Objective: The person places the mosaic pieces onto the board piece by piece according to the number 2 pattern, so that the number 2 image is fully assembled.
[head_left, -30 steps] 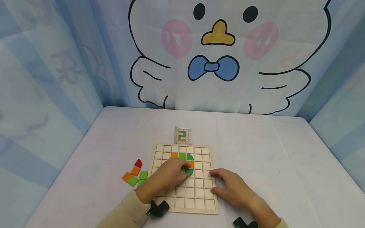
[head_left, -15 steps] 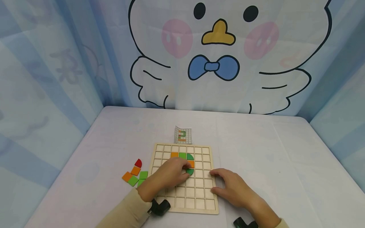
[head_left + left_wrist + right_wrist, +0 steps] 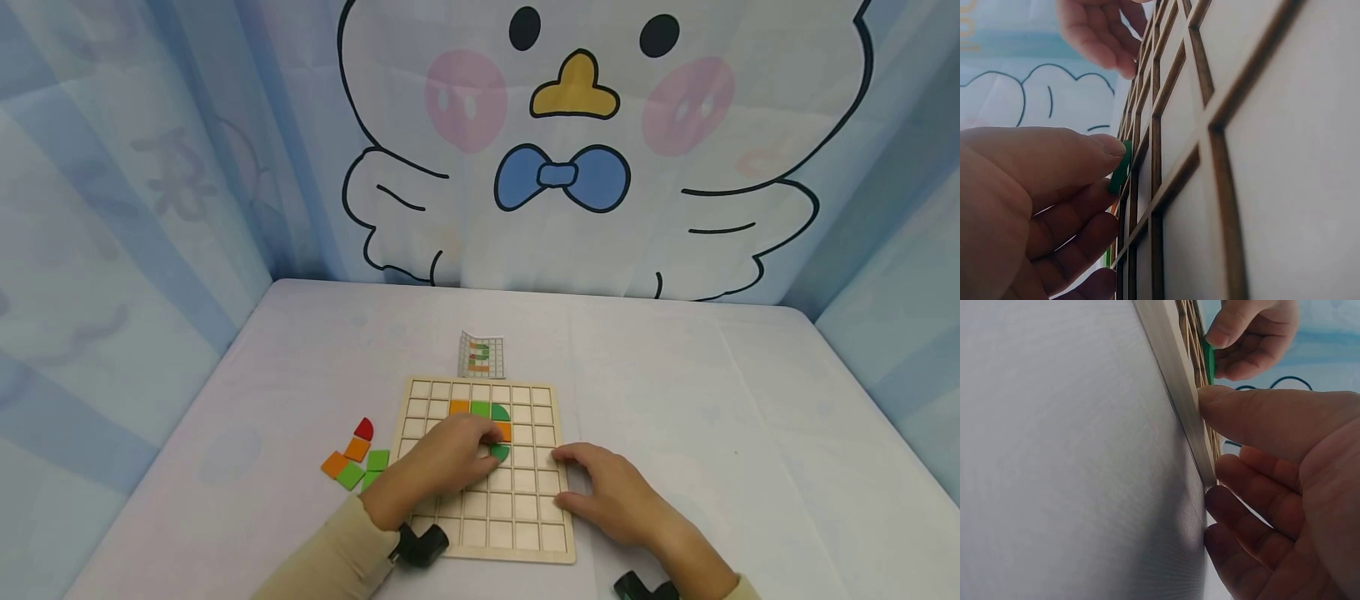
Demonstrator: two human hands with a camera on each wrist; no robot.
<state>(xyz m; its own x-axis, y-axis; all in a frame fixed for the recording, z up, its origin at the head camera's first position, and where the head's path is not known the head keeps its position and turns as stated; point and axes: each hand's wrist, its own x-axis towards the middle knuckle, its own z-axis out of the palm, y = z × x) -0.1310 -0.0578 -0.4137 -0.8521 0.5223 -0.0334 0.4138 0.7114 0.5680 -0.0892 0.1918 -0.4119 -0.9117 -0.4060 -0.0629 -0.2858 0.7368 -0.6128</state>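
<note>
My left hand (image 3: 453, 454) is over the wooden grid board (image 3: 525, 533). Its thumb and forefinger pinch a dark green quarter-circle tile (image 3: 498, 452), seen edge-on as a green tile (image 3: 1121, 169) at the grid bars in the left wrist view. Just above it in the head view lie an orange square tile (image 3: 505, 432), partly covered by the fingers, and another dark green quarter-circle (image 3: 500, 412). A light green square (image 3: 480, 409) and an orange square (image 3: 459, 407) continue that row. My right hand (image 3: 611, 492) touches the board's right edge with spread thumb and fingertips.
Left of the board lie loose tiles: a red quarter-circle (image 3: 363, 429), orange squares (image 3: 356, 450) and light green squares (image 3: 378, 460), some partly behind the left forearm. A small pattern card (image 3: 482, 358) stands behind the board. A printed curtain (image 3: 585, 242) closes off the table's back.
Almost nothing differs. The left wrist has shifted very slightly, while its fingers stay on the green tile and the right hand stays at the board's edge.
</note>
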